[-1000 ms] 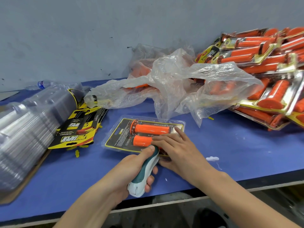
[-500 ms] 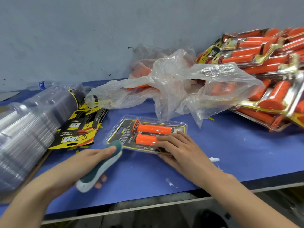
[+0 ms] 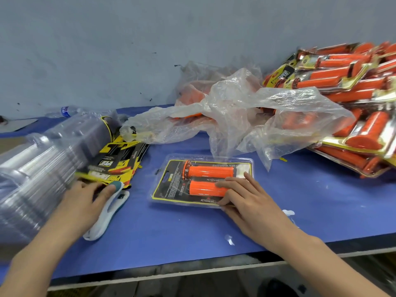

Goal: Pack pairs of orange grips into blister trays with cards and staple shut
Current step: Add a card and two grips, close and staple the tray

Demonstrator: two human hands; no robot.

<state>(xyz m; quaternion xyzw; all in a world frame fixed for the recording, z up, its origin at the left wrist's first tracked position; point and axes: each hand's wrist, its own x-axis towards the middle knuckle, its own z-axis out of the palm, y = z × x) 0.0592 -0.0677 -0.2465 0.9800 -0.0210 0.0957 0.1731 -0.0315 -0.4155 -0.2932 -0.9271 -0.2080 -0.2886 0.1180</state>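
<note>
A blue desk [image 3: 192, 232] stands against a grey wall [image 3: 150, 39], and its front edge runs across the lower part of the view.

At the middle of the desk lies a clear blister tray [image 3: 155, 196], flat, with its long side parallel to the front edge. Inside it is a black card [image 3: 171, 187] with a yellow border and two orange grips [image 3: 211, 171] lying side by side. The right hand [image 3: 250, 200] rests on the tray's right end. Its fingers are straight and spread over the nearer grip, and its thumb is at the tray's near edge.

The left hand [image 3: 81, 200] is towards the desk's left end. Its fingers are loosely extended and blurred, and the thumb touches the teal end of a white stapler [image 3: 107, 215] that lies on the desk.

- **Left edge:** a tall stack of clear trays [image 3: 32, 168] lies tipped on its side, with loose yellow and black cards [image 3: 115, 166] just beside it.
- **Back edge, left:** a water bottle [image 3: 66, 110] lies here.
- **Back edge, middle:** a crumpled clear plastic bag [image 3: 246, 108] holds more orange grips, and its hem nearly reaches the tray's far edge.
- **Back right corner:** this is filled by a heap of finished packs [image 3: 353, 82].

Bare blue surface shows between the stapler and the tray, along the front edge, and between the right hand and the heap. A few white scraps [image 3: 288, 212] lie in that last stretch.
</note>
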